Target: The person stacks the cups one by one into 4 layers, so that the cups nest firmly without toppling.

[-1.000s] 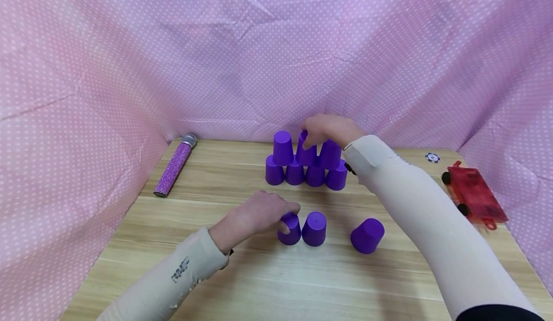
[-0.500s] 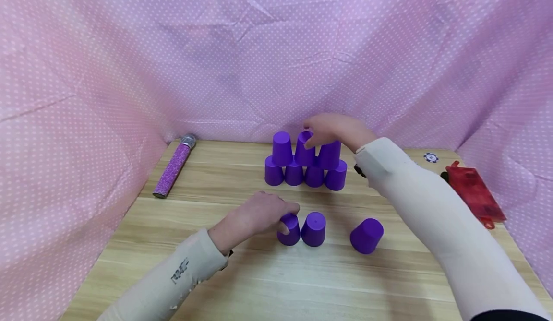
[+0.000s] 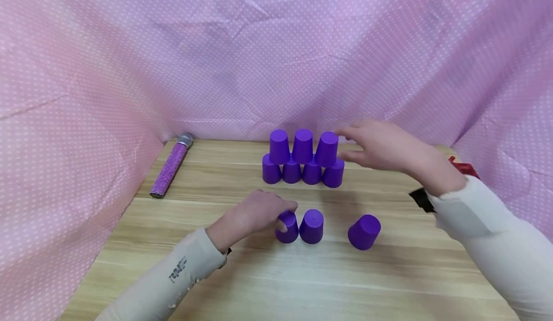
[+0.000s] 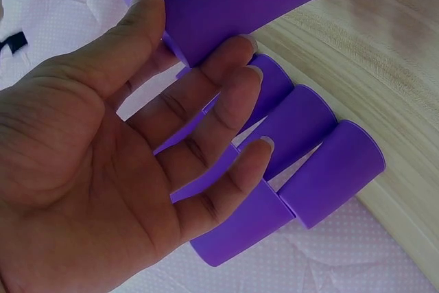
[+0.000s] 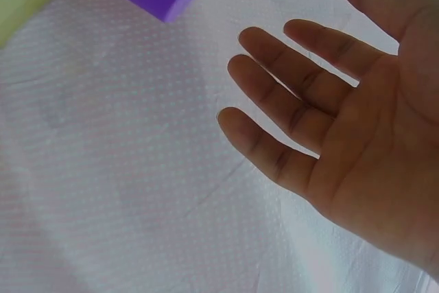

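Note:
My left hand (image 3: 257, 213) pinches an upside-down purple cup (image 3: 288, 234) on the table between thumb and fingers; the left wrist view shows the thumb and a fingertip against that cup (image 4: 240, 5). A second purple cup (image 3: 312, 226) stands right beside it, and a third cup (image 3: 364, 232) is farther right. Behind them rises a stack of upside-down cups, with a top row of three, its middle cup (image 3: 303, 146) included, over a lower row (image 3: 291, 171). My right hand (image 3: 384, 146) is held with fingers spread, just right of the stack's top right cup (image 3: 327, 149), holding nothing.
At the left lies a purple glittery microphone (image 3: 170, 167) with a silver head. A red toy piece (image 3: 464, 168) shows partly behind the right arm. A pink dotted cloth (image 3: 242, 62) hangs around the wooden table (image 3: 207, 167).
My right hand has come off the middle top cup and moved right, leaving the cup standing in the top row. The left hand keeps its pinch on the front cup.

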Tool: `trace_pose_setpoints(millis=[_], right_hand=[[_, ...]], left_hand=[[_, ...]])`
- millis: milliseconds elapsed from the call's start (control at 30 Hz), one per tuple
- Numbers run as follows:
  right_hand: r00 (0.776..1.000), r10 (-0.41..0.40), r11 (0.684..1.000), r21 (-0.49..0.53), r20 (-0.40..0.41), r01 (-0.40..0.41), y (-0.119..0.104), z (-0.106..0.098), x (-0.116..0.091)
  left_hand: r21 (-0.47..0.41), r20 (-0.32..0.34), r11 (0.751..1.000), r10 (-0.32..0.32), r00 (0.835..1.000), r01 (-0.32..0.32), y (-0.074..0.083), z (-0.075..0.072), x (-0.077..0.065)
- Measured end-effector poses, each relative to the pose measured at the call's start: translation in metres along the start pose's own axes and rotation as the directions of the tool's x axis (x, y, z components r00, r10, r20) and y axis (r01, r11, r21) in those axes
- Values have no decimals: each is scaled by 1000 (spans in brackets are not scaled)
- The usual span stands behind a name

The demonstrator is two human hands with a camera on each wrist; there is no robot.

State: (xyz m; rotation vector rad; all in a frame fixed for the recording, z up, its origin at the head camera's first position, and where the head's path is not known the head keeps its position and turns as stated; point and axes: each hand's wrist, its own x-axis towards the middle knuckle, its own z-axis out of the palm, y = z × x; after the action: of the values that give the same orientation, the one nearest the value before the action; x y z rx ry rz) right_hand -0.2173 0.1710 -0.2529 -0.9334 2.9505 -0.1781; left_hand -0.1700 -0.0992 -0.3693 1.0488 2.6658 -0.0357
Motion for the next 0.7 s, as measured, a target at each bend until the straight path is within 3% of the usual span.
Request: trace_pose_setpoints(millis=[167,333,533,700], right_hand=[[1000,-12,999,-31,6,13,9,28,-39],[992,-6,1000,-3,126,7,18,63,-66],[960,52,996,51,275,-69,23,93,-77],[955,43,997,42,295,-58,18,107,-79]], left_hand=[[-3,-1,1000,3,1000,-3,-1,-1,1],[-4,-7,1000,6,1000,-6,-1,-1,1],[-1,4,1000,-13,1000,13,-1,-2,0],[-3,2,1000,0,1000,0,0,-2,-1]])
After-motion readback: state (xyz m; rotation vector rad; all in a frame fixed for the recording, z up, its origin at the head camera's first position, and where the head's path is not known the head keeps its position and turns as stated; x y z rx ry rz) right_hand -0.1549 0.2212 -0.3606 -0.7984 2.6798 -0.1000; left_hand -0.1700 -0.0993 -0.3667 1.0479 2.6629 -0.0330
